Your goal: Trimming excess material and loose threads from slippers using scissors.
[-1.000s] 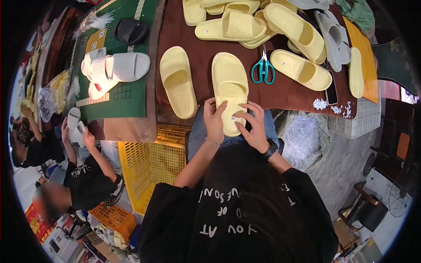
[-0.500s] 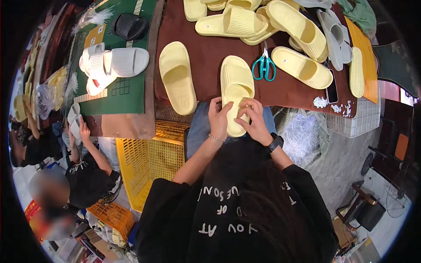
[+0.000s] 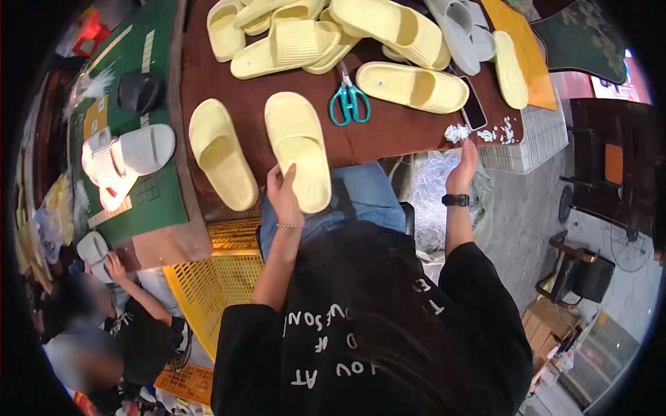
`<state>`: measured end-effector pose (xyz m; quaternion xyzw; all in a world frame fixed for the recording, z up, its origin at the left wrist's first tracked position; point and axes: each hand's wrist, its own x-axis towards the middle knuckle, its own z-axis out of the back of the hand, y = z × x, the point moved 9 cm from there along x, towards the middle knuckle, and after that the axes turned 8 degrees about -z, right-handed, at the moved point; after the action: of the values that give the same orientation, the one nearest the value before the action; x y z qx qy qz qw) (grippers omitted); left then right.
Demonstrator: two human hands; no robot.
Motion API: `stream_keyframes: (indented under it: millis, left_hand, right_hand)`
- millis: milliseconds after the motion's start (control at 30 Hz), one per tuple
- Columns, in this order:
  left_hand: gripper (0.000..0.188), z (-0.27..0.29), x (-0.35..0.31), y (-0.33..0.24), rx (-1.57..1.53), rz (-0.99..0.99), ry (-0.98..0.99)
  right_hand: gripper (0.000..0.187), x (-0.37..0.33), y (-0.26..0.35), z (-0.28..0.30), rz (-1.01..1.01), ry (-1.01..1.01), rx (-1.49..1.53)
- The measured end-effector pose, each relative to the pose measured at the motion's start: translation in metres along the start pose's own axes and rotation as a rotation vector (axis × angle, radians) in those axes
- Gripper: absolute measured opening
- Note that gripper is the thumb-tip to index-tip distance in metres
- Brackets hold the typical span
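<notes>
The left hand (image 3: pixel 284 197) grips the near end of a pale yellow slide sandal (image 3: pixel 300 149), smooth moulded foam lying sole-down on the brown tabletop (image 3: pixel 388 135), with its mate (image 3: pixel 220 152) just left of it; this looks like a check or trim of the sandal. Right of that sandal lie teal-handled scissors (image 3: pixel 349 102), likely the next thing wanted; farther right, the right hand (image 3: pixel 463 166) reaches open-fingered, holding nothing, to crumpled white scraps (image 3: pixel 458 132) at the tabletop's edge.
</notes>
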<state>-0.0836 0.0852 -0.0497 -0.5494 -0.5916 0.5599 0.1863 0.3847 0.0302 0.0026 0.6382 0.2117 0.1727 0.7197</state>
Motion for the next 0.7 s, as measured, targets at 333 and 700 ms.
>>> stream_keyframes:
  millis: [333, 700]
  left_hand:
    - [0.027, -0.019, -0.019, -0.032, 0.058, -0.140, 0.046]
    - [0.031, -0.033, -0.038, -0.071, 0.618, 0.081, 0.862]
  right_hand:
    - [0.056, 0.030, -0.002, 0.031, 0.525, -0.598, -0.794]
    - [0.030, -0.151, 0.027, -0.160, -0.039, 0.989, -0.353]
